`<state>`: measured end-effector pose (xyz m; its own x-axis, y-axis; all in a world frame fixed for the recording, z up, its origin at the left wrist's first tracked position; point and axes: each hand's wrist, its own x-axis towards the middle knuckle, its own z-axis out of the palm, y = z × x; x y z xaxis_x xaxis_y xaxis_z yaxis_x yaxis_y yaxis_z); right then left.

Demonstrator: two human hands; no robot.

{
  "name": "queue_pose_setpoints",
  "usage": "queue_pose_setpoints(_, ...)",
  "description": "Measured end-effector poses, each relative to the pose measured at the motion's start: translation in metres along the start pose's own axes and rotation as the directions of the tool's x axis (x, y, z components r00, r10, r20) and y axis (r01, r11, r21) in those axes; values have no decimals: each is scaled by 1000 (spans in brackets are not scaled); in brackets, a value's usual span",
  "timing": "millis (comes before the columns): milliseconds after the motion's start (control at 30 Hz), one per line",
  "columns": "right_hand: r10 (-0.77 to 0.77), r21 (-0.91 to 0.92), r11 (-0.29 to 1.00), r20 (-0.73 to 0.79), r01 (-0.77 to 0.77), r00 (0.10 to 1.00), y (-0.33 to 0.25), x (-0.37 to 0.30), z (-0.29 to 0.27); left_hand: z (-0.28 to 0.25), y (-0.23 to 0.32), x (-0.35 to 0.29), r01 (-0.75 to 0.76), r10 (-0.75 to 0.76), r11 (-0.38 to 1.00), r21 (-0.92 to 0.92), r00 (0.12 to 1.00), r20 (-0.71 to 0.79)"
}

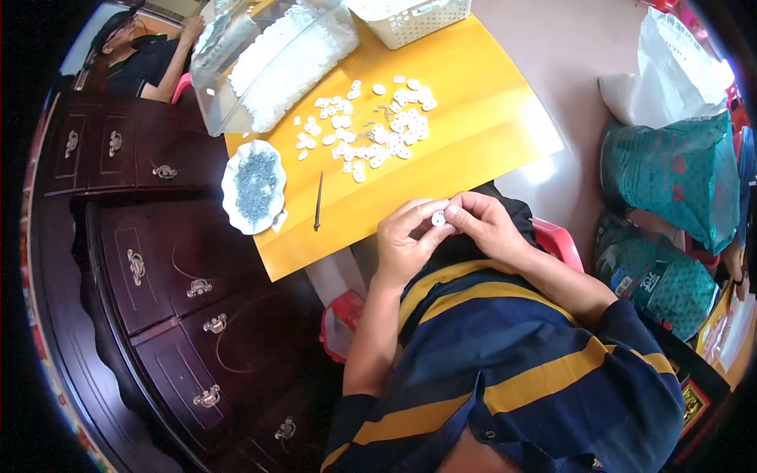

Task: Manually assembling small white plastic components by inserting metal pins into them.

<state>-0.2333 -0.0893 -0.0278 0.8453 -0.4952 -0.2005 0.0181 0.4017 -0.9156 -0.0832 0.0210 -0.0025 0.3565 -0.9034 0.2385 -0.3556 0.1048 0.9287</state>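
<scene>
In the head view, the left hand (406, 240) and right hand (485, 225) meet just right of centre, fingertips together pinching a small round white plastic piece (438, 219), with loose white pieces (404, 152) scattered on the yellow table (473, 87) at upper centre and a scalloped white bowl (229, 193) of grey metal fasteners (256, 185) left of centre.

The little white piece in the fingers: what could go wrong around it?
The little white piece sits at the fingertips of the left hand and right hand, so it might slip.
The white bowl of small bluish-grey pieces stands at the left edge of the table, so a bump could spill it.
The dark pointed tool lies loose and might get knocked off.
</scene>
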Motion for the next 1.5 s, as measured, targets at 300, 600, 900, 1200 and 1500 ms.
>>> queue_pose_setpoints(300,55,-5,998,-18,-55,998,-11,1,-5,6,-8,3,242,-249,930,-275,968,10)
queue_pose_setpoints(600,87,88,993,-62,-81,994,-10,0,-12,14,-14,0,340,-343,870,-357,938,57)
queue_pose_setpoints(900,128,102,987,-38,-124,991,-14,-1,-14,7,-15,3,286,-255,875,-392,958,130)
queue_pose_setpoints(1200,16,-74,997,-54,-20,998,-22,-1,-12,-1,-10,14,254,-211,922,-294,963,170)
queue_pose_setpoints(1500,49,-34,998,-25,-49,999,-20,-2,-17,-2,-11,16,300,-242,881,-367,950,195)
